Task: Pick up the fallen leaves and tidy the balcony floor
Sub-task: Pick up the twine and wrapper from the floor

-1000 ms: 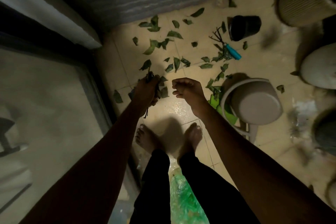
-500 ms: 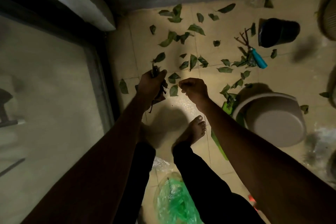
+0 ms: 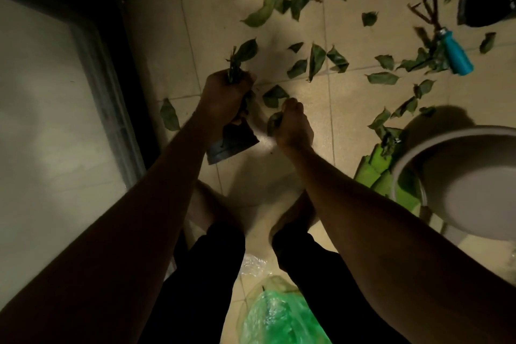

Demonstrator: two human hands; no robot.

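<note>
Leaves litter the tiled floor ahead. My left hand clenches a leaf bunch; my right hand pinches one leaf. Advise lifting it cleanly, then tucking it into the bunch.

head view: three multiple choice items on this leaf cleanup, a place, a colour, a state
1. Where is the green bag? A on the stool B on the floor by the person's legs C beside the black pot
2. The rake's handle is: A red B blue C yellow
3. The left hand is: A flat on the floor B empty C gripping a bunch of leaves

B, it lies low by the legs; B, the grip shows blue; C, fingers curl round the stems.
</note>
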